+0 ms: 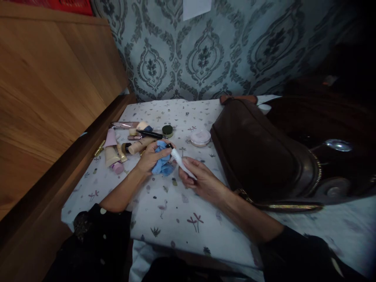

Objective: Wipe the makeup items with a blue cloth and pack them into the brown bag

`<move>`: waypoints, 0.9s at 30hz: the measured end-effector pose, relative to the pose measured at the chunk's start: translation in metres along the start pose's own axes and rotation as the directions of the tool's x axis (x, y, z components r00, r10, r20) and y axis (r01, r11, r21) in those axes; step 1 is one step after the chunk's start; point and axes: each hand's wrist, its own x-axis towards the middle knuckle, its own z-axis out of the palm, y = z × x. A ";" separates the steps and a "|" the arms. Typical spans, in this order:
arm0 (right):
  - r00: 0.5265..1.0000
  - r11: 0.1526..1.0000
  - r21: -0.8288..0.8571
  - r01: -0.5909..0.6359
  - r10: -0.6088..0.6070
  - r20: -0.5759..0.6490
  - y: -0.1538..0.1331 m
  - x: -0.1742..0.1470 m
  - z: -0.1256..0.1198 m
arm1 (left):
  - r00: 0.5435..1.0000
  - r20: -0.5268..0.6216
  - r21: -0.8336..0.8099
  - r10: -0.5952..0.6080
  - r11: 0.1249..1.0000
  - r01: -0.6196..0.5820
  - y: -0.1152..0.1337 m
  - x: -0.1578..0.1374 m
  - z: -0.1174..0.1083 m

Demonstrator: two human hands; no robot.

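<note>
In my right hand (195,175) is a slim white cosmetic tube (179,159), tilted, its black tip pointing up and left. My left hand (149,158) is closed on a crumpled blue cloth (162,168), which lies right by the black tip of the tube. Just beyond my left hand rest a beige foundation tube (138,146) with a dark cap and a black pen-like stick (149,134). A round dark-lidded jar (167,131) stands a little farther back. To the right of these lies a pale round compact (200,137).
Several more cosmetics lie at the left, among them a lilac tube (111,137) and a cream tube (111,156). A large dark brown leather bag (258,152) fills the right side. A wooden panel (58,66) borders the left. The patterned tablecloth (176,215) covers the surface.
</note>
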 end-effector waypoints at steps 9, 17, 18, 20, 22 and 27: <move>0.998 0.997 -0.044 0.065 -0.066 -0.015 0.005 0.002 -0.003 | 0.998 -0.055 -0.063 0.038 0.997 -0.041 0.003 -0.004 0.008; 0.998 0.997 0.071 0.038 -0.042 0.056 0.009 0.003 -0.002 | 0.987 0.138 -0.076 -0.088 0.992 0.099 -0.003 -0.014 0.019; 0.998 0.996 0.075 0.039 -0.043 0.054 0.009 0.003 -0.002 | 0.983 0.155 -0.069 -0.096 0.992 0.108 -0.005 -0.014 0.019; 0.998 0.997 0.057 0.044 -0.047 0.046 0.009 0.004 -0.003 | 0.984 0.156 -0.049 -0.088 0.994 0.096 -0.007 -0.015 0.020; 0.997 0.997 0.002 0.076 -0.076 0.026 0.008 0.005 -0.004 | 0.992 0.113 -0.008 -0.060 0.998 0.061 -0.007 -0.013 0.020; 0.977 0.965 -0.175 0.195 -0.207 -0.053 0.004 0.005 -0.005 | 0.994 -0.101 0.130 0.049 0.991 -0.035 -0.010 -0.007 0.021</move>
